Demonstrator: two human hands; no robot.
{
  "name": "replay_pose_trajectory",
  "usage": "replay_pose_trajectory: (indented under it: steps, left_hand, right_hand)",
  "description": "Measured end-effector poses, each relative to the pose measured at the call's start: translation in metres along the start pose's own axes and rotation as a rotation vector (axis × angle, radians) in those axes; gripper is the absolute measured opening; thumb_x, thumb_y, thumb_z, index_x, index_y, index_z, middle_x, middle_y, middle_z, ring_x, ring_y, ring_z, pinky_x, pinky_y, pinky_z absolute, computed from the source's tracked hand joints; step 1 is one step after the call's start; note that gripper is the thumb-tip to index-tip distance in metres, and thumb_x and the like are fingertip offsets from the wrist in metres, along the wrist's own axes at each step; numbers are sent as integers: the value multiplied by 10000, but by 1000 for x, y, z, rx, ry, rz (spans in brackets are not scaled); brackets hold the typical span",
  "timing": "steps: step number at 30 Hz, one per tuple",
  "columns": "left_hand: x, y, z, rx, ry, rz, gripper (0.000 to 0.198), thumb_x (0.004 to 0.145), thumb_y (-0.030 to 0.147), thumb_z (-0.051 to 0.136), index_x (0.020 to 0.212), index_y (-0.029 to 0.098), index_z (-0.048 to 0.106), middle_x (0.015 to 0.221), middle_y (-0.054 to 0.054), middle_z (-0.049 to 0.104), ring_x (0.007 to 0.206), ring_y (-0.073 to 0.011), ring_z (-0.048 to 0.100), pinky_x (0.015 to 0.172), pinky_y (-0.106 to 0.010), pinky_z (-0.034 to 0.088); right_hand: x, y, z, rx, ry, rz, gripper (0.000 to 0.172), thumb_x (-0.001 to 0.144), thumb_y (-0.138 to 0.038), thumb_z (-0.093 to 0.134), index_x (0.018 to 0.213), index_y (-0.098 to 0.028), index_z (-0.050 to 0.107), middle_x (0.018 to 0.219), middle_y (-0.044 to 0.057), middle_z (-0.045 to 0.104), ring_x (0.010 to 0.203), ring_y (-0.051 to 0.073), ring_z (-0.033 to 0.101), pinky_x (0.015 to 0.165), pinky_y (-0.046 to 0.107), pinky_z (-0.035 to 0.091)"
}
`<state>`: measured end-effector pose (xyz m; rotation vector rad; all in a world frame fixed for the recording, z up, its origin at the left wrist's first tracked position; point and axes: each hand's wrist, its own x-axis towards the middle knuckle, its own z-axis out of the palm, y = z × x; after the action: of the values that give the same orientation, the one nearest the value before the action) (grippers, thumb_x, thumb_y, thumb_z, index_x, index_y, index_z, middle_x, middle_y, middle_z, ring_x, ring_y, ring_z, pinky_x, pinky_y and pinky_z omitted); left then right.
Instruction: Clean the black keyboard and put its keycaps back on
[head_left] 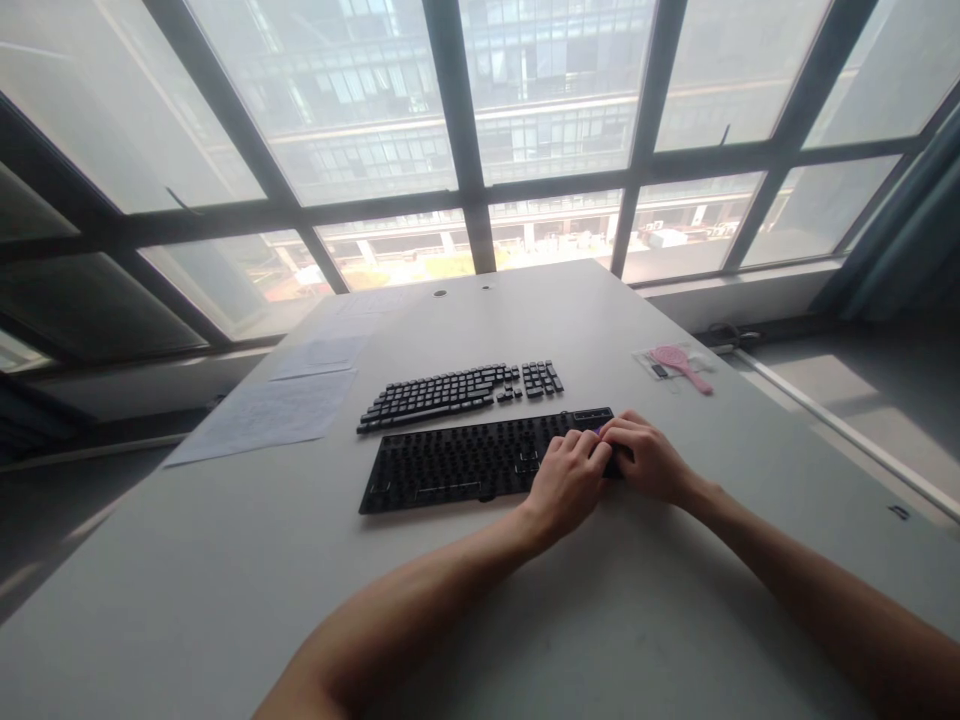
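Note:
A black keyboard base (465, 462) with its keycaps off lies on the grey table (225, 560) in front of me. Behind it sit the removed black keycaps (459, 390), laid out in keyboard order. My left hand (566, 480) and my right hand (649, 460) meet at the base's right end, over the number-pad area. Both hands have curled fingers pressed together there. A small purple bit shows between the fingertips; I cannot make out what it is.
Several sheets of paper (274, 410) lie at the left of the table. A pink brush on a clear bag (679, 365) rests at the right. Large windows (480, 130) run behind the far table edge. The floor drops away on both sides.

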<state>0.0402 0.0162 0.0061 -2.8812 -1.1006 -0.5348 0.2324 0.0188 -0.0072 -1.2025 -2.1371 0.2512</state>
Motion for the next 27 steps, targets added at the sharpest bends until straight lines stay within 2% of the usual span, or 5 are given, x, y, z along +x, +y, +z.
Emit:
replay_pose_trajectory:
  steps: [4, 11, 14, 20, 27]
  left_hand:
    - [1, -2, -3, 2, -25, -42, 393, 845, 416, 763, 1072, 176, 550, 1089, -73, 593, 1026, -263, 539, 854, -385, 466]
    - [-14, -30, -28, -114, 2, -87, 221, 961, 387, 610, 1073, 196, 602, 1081, -68, 633, 1044, -238, 579, 900, -378, 473]
    - [-44, -60, -44, -109, 15, -151, 196, 945, 293, 622, 1112, 192, 613, 1126, -74, 652, 1097, -245, 591, 943, -391, 482]
    - [-139, -112, -68, 16, 88, -299, 519, 902, 403, 678, 1352, 199, 520, 1428, -130, 528, 1356, -310, 458, 1132, -485, 403]
    - [-211, -145, -67, 127, 137, -542, 652, 907, 475, 643, 1448, 179, 429, 1519, -168, 420, 1392, -356, 411, 1146, -549, 377]
  right_hand:
    - [-1, 0, -1, 43, -9, 8, 256, 718, 16, 504, 696, -223, 593, 750, 22, 661, 817, 217, 561, 759, 335, 497]
    - [0, -7, -4, 27, 148, -5, 262, 763, 3, 519, 795, -226, 643, 908, 43, 717, 917, 238, 596, 846, 387, 516]
    - [7, -16, 0, 42, 205, -10, 284, 780, -4, 527, 882, -225, 673, 1000, 56, 722, 980, 253, 601, 909, 430, 517]
    - [42, -41, 25, 53, 100, -60, 315, 781, 2, 528, 914, -231, 694, 1018, 52, 722, 986, 251, 594, 891, 413, 522]
    - [86, -69, 72, 53, 38, -26, 282, 792, -6, 545, 914, -204, 705, 989, 67, 703, 990, 243, 556, 898, 393, 493]
